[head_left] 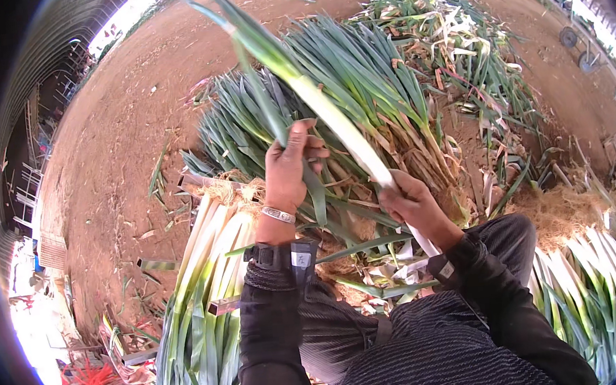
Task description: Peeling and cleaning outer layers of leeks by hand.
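Observation:
A long green onion (331, 115) slants across the middle, its green top up at the far left and its white end running down to the right. My right hand (411, 200) is closed around the lower white shaft. In my left hand (291, 166) a loose green leaf (260, 95) is gripped; its upper end meets the onion's top, and its lower end dangles below my fingers. Behind both hands lies a pile of untrimmed green onions (353, 73) with dry brownish outer skins.
Cleaned green onions (198, 273) with white shafts lie left of my knees, by metal bars (224, 305). More white-shafted green onions (589, 272) lie at the right. Stripped leaves (448, 37) are heaped at the far right. Bare earth floor (122, 135) shows on the left.

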`<move>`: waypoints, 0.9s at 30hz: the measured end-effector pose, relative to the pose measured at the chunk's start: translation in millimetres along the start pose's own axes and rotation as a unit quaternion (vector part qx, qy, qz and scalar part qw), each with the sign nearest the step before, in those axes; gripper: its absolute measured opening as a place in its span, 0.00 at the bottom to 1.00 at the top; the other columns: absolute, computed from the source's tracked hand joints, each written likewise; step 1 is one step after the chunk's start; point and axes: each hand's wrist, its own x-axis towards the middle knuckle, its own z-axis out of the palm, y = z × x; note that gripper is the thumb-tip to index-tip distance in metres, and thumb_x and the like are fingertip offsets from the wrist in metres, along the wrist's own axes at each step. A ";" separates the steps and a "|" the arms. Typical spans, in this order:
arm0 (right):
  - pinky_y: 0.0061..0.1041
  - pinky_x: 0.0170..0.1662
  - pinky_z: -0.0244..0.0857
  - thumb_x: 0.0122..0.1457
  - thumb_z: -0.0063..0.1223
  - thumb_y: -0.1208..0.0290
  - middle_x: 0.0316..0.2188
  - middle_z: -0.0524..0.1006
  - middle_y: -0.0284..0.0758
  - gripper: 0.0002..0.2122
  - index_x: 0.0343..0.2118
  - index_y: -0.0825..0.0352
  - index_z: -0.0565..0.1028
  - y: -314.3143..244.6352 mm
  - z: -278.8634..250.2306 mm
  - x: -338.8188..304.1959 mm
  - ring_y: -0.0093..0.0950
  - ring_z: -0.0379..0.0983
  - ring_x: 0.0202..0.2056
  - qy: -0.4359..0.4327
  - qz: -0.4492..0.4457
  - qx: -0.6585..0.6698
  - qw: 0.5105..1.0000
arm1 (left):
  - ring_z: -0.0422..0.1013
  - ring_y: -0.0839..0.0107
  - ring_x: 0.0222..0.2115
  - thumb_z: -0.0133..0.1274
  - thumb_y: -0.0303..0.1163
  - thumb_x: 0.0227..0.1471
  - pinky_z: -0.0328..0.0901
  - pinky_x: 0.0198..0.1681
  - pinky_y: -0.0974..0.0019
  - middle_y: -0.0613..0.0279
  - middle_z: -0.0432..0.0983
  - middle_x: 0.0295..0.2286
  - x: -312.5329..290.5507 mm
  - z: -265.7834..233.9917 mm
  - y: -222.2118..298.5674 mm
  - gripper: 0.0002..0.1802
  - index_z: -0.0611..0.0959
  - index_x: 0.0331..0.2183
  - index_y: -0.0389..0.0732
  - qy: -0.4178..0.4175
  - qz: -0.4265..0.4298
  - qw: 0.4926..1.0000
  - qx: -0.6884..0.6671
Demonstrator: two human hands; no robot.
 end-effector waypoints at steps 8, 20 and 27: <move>0.14 0.22 0.53 0.66 0.43 0.71 0.21 0.63 0.23 0.13 0.51 0.69 0.68 -34.4 2.4 -11.0 0.11 0.57 0.21 -0.024 0.055 0.166 0.984 | 0.69 0.67 0.47 0.59 0.48 0.51 0.66 0.41 0.68 0.54 0.73 0.42 19.3 -40.2 -36.3 0.34 0.71 0.50 0.32 0.176 0.043 0.910 0.373; 0.13 0.23 0.53 0.62 0.48 0.72 0.22 0.64 0.22 0.17 0.53 0.68 0.66 5.0 29.2 -15.8 0.11 0.57 0.22 -0.030 0.011 0.059 0.998 | 0.75 0.67 0.39 0.61 0.33 0.51 0.71 0.44 0.64 0.54 0.78 0.39 -22.9 24.8 -3.8 0.25 0.74 0.49 0.34 -0.093 0.050 0.992 -0.063; 0.29 0.31 0.67 0.57 0.57 0.70 0.27 0.76 0.40 0.23 0.55 0.63 0.65 56.4 3.2 -9.5 0.30 0.75 0.28 -0.027 -0.045 -0.248 0.967 | 0.75 0.63 0.40 0.55 0.28 0.54 0.72 0.43 0.61 0.53 0.78 0.39 -15.7 -2.2 19.2 0.16 0.76 0.45 0.34 -0.026 0.112 0.988 -0.105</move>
